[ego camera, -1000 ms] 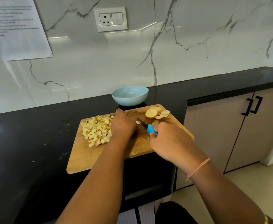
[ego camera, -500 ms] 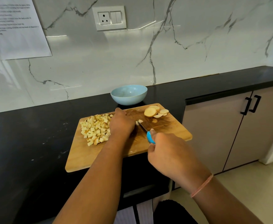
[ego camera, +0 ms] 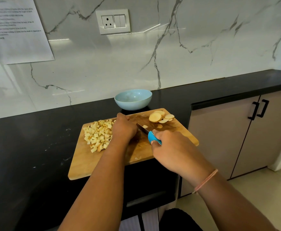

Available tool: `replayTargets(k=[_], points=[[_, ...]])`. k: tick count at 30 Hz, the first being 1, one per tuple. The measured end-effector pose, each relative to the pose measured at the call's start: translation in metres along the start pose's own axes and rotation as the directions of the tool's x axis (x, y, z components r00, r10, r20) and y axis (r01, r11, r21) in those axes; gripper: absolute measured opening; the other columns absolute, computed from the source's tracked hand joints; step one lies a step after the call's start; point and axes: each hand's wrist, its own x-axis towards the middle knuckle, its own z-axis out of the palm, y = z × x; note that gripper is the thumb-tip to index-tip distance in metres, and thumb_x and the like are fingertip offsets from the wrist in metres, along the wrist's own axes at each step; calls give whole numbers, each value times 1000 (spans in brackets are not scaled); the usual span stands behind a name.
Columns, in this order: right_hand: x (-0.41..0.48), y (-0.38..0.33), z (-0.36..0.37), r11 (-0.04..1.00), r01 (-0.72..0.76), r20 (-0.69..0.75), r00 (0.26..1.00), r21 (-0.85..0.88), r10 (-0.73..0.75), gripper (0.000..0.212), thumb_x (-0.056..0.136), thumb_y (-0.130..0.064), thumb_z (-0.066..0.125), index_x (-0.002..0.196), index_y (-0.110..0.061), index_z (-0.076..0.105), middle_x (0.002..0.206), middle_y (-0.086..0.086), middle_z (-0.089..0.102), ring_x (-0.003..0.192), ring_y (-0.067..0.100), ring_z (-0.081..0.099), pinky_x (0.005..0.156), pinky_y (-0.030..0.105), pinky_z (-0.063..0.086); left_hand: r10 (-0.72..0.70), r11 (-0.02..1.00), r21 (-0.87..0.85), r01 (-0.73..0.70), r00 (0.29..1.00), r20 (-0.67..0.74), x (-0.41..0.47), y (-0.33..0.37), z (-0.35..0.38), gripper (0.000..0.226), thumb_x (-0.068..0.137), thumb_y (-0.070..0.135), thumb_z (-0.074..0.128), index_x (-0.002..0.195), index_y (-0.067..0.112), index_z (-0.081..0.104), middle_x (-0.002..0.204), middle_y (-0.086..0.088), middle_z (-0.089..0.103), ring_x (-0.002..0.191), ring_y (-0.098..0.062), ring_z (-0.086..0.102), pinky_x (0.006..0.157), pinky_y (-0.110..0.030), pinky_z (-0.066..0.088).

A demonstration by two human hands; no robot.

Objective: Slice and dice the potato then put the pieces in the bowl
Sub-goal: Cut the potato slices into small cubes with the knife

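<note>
Gripping the knife (ego camera: 153,138) with the right hand (ego camera: 173,147), fingers curled round its blue handle, blade low on the cutting board (ego camera: 89,165). Pressing down beside the blade with the left hand (ego camera: 123,129), fingers bent; cannot tell what they hold. Diced potato (ego camera: 98,135) heaped left on the board, slices (ego camera: 159,117) far right, bowl (ego camera: 133,99) behind on the table (ego camera: 28,147).

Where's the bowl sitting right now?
In the head view, the light blue bowl sits centre frame on the black counter, just beyond the far edge of the cutting board, near the marble wall.
</note>
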Motion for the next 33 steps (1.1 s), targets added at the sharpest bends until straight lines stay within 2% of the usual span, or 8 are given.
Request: replayTargets(k=[4, 12, 17, 22, 26, 28, 30, 33], points=[[6, -2, 2, 1000, -11, 30, 999, -21, 12, 48, 100, -33, 41, 147, -29, 32, 105, -4, 57, 90, 13, 57, 67, 24, 45, 7, 1000, 15, -7, 1000, -18, -3, 0, 2, 40, 87, 9, 61, 122, 11, 42, 96, -5, 54, 96, -21, 59, 68, -28, 49], [6, -2, 1, 999, -19, 30, 999, -26, 19, 48, 99, -32, 42, 146, -28, 33, 98, -5, 54, 90, 13, 56, 66, 22, 43, 9, 999, 45, -8, 1000, -20, -2, 0, 4, 43, 85, 11, 66, 121, 11, 43, 102, -7, 57, 96, -20, 60, 69, -28, 50], [5, -5, -6, 999, -15, 63, 998, -44, 18, 44, 98, -31, 45, 141, -23, 40, 101, -4, 55, 95, 15, 56, 84, 29, 51, 4, 999, 36, -3, 1000, -25, -1, 1, 3, 42, 85, 14, 67, 121, 11, 44, 84, -1, 50, 85, -15, 56, 63, -25, 47], [-4, 4, -17, 999, -35, 50, 998, -28, 37, 41, 95, -28, 45, 136, -24, 47, 109, -2, 58, 94, 14, 56, 87, 34, 51, 24, 998, 52, -23, 999, -26, -1, 0, 4, 35, 85, 15, 65, 114, 12, 46, 93, -3, 56, 92, -20, 60, 68, -29, 50], [-2, 18, -24, 996, -33, -44, 998, 80, 37, 41, 97, -30, 43, 138, -28, 47, 118, -2, 59, 94, 14, 57, 83, 32, 51, 169, 975, 155, -157, 983, -65, -5, 0, 5, 10, 90, 10, 55, 98, 16, 53, 95, -3, 61, 85, -17, 56, 67, -28, 46], [3, 26, -24, 993, -29, -87, 995, 116, 39, 42, 98, -31, 43, 139, -28, 45, 110, -3, 59, 83, 11, 57, 66, 24, 48, 280, 936, 242, -258, 958, -61, -8, 3, 7, 7, 91, 12, 55, 95, 17, 55, 94, -1, 60, 81, -14, 52, 67, -25, 42], [7, 31, -23, 992, -29, -100, 994, 125, 42, 41, 99, -31, 42, 139, -27, 46, 97, -4, 58, 70, 8, 52, 53, 17, 35, 368, 895, 270, -355, 930, 4, -11, 7, 10, 7, 92, 16, 56, 97, 20, 58, 92, 3, 58, 82, -12, 52, 69, -23, 42], [11, 36, -20, 987, -39, -98, 994, 155, 55, 42, 99, -32, 42, 141, -28, 43, 100, -3, 58, 70, 8, 51, 53, 18, 33, 432, 820, 336, -464, 886, 171, -12, 9, 14, 19, 93, 23, 57, 110, 20, 64, 104, 4, 61, 94, -12, 55, 82, -25, 49]])
